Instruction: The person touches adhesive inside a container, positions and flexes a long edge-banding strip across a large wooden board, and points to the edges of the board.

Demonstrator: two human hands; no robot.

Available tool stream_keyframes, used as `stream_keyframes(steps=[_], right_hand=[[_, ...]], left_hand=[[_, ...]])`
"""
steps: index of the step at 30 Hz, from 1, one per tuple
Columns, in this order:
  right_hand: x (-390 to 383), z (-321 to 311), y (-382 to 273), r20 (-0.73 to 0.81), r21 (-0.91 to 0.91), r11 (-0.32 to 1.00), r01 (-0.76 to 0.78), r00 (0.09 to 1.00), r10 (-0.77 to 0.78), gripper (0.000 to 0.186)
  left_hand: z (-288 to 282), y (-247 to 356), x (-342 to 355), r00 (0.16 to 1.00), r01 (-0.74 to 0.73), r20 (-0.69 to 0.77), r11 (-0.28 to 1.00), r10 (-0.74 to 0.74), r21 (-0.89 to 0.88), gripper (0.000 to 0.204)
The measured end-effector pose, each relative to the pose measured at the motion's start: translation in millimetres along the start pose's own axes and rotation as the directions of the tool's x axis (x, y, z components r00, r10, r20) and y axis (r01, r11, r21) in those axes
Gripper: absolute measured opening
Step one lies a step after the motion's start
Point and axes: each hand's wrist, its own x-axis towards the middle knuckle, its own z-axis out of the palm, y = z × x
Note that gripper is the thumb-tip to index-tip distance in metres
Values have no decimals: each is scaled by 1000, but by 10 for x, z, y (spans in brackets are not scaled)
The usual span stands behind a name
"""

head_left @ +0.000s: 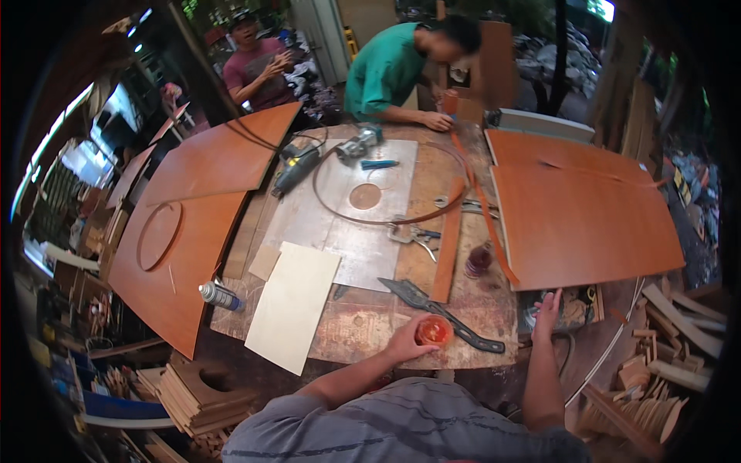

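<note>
My left hand (403, 344) is wrapped round a small cup (434, 332) with orange-red contents, at the near edge of the worktable. Beside that cup lies a long black-handled cutting tool (455, 329), perhaps a large knife. My right hand (546, 310) is off to the right with its fingers stretched out, close to the near edge of a reddish-brown board (587, 224); whether it touches the board I cannot tell. A narrow reddish-brown strip (448, 247) lies beyond the cup, with a jar of dark red contents (478, 262) to its right.
A metal sheet (293, 224), heat gun (297, 168), locking pliers (417, 237), bent strip hoop (340, 216) and pale panel (297, 305) occupy the table. A spray can (220, 295) stands left. Across the table, a person in green (386, 73) handles a thin strip (478, 185); another person (255, 65) stands behind.
</note>
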Motion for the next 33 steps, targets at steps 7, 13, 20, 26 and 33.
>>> stream_keyframes(steps=[7,13,20,26,33], right_hand=[[66,-323,215,19,298,955,10,1000,-16,46],[333,-563,325,-64,317,948,-3,998,25,51],[272,-514,209,-62,352,936,-17,997,41,54],[192,-704,53,-93,340,940,1,995,32,56],[168,-902,108,-129,337,942,16,991,29,60]], left_hand=[[23,-114,52,980,69,-173,979,-102,-190,77],[135,-55,112,965,51,-233,958,-120,-283,74],[237,-110,41,951,40,-290,973,-108,-229,74],[184,-4,13,957,65,-262,971,-126,-231,75],[229,-125,24,953,52,-282,976,-112,-213,75]])
